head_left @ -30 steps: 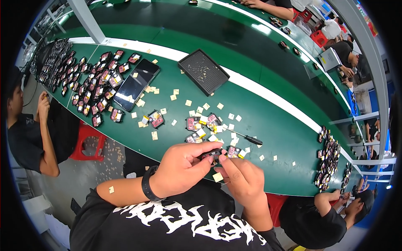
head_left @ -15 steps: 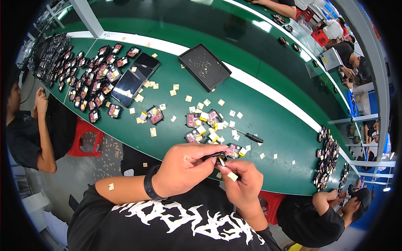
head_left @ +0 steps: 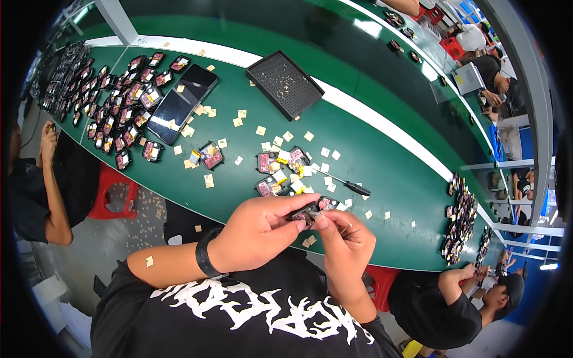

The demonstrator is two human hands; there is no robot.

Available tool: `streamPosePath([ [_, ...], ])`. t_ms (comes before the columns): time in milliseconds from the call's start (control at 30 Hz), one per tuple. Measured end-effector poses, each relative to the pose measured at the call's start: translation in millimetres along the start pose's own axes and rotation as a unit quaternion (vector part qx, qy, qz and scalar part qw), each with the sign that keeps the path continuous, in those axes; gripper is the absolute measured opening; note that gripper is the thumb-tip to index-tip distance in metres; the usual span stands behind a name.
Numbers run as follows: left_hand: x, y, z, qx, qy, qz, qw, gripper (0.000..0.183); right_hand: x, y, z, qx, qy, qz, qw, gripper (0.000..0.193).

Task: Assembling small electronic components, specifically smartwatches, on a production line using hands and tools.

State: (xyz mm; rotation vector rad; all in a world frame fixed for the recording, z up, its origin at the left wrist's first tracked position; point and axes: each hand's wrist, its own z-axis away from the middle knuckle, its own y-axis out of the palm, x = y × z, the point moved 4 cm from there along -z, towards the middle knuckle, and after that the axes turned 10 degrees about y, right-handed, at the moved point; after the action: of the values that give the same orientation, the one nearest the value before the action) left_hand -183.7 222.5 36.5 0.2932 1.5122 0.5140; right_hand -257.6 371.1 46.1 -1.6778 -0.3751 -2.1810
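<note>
A red plastic stool (head_left: 113,175) is standing on the gray floor (head_left: 98,241) beside a long green workbench (head_left: 388,173); a white lamp (head_left: 548,266) is glowing.

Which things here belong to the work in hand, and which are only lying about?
Likely part of the work:
small black unit between left hand and right hand
similar open units nearby
possibly the unheld screwdriver

Apparently just lying about:
phone
scattered pale squares

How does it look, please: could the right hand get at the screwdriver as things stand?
Probably yes: the screwdriver lies beyond the right hand on the green table, its handle uncovered, though that hand is busy with a black device.
</note>
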Motion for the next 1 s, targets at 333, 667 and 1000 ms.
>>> streamPosePath([
  [333,8.9,-2.0,2.0,-0.040,-0.035,0.037,0.998,0.045,-8.6,9.5,0.4,0.002,0.077,0.001,0.997,0.013],
  [667,1.9,-8.0,11.8,0.045,-0.002,-0.057,0.997,0.045,-8.5,11.7,-1.8,0.046,0.124,-0.128,0.983,0.025],
  [1000,-0.2,-27.7,14.1,-0.077,-0.052,0.112,0.989,0.046,-14.1,-7.8,-1.7,0.081,0.163,-0.198,0.963,0.011],
])
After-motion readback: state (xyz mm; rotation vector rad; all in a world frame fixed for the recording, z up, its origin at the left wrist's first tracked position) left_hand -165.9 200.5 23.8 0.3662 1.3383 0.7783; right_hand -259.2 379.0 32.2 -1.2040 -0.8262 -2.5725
